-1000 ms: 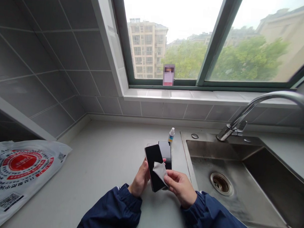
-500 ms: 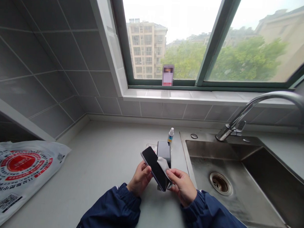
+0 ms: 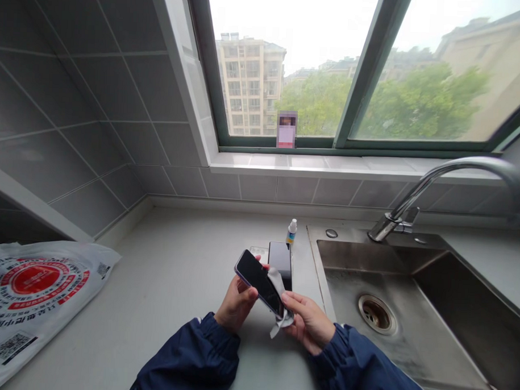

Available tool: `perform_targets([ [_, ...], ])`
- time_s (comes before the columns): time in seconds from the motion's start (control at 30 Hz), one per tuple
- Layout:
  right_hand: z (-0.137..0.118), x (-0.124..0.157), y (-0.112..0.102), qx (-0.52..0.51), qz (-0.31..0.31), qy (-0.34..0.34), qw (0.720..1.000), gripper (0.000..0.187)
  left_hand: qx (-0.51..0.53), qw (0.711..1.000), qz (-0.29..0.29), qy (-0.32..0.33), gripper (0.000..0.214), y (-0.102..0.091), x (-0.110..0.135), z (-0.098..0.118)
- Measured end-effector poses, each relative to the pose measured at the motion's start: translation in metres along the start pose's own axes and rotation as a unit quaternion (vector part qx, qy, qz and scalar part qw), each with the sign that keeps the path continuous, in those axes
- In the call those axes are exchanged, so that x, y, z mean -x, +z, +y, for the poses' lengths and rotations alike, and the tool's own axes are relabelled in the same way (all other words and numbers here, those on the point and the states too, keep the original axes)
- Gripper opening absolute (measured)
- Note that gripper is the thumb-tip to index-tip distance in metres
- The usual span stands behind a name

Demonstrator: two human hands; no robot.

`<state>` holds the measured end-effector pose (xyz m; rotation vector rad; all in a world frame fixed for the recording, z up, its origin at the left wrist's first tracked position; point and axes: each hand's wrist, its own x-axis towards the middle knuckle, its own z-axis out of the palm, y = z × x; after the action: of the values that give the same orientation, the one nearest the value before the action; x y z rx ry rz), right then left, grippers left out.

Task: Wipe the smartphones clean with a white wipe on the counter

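My left hand [image 3: 235,304] grips a black smartphone [image 3: 259,281] by its lower left edge, holding it tilted above the grey countertop [image 3: 162,294]. My right hand [image 3: 307,323] pinches a small grey cleaning cloth [image 3: 279,286] wrapped around the phone's lower right edge. A second dark phone [image 3: 280,259] lies flat on the counter just behind them. A small white dropper bottle [image 3: 291,232] with a blue label stands beyond it.
A steel sink [image 3: 409,308] with a drain and a curved tap [image 3: 448,184] fills the right side. A white printed plastic bag [image 3: 30,289] lies at the left. Grey wall tiles and a window sill [image 3: 329,163] run behind the counter.
The held phone has turned from upright to tilted leftward. The cloth has moved from the screen's face to the phone's lower right edge, and my right hand dropped slightly.
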<state>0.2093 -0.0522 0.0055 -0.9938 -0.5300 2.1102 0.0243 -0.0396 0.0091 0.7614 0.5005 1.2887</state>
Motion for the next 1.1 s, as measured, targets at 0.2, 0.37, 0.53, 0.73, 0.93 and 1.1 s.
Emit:
perform_targets([
  [0.2, 0.001, 0.000, -0.002, 0.008, -0.024, 0.020, 0.999, 0.040, -0.056, 0.998, -0.016, 0.025, 0.074, 0.000, -0.001, 0.000],
  [0.37, 0.002, -0.001, -0.005, 0.030, -0.018, 0.032, 0.999, 0.042, -0.110, 0.992, -0.033, 0.054, 0.080, 0.000, -0.002, 0.002],
  [0.53, 0.002, -0.001, -0.005, 0.037, -0.021, 0.051, 0.998, 0.043, -0.171, 0.981, -0.043, 0.076, 0.080, 0.001, -0.001, 0.004],
  [0.73, 0.003, 0.000, -0.002, 0.023, -0.038, 0.047, 0.998, 0.037, -0.178, 0.979, -0.040, 0.088, 0.081, -0.004, -0.002, 0.003],
  [0.93, 0.007, -0.003, -0.005, 0.016, -0.085, 0.076, 0.993, 0.035, -0.156, 0.972, -0.095, 0.145, 0.069, -0.015, -0.013, -0.007],
  [1.1, 0.007, 0.003, 0.001, 0.071, -0.096, 0.084, 0.989, 0.039, -0.105, 0.991, -0.066, 0.053, 0.069, -0.010, -0.008, -0.005],
])
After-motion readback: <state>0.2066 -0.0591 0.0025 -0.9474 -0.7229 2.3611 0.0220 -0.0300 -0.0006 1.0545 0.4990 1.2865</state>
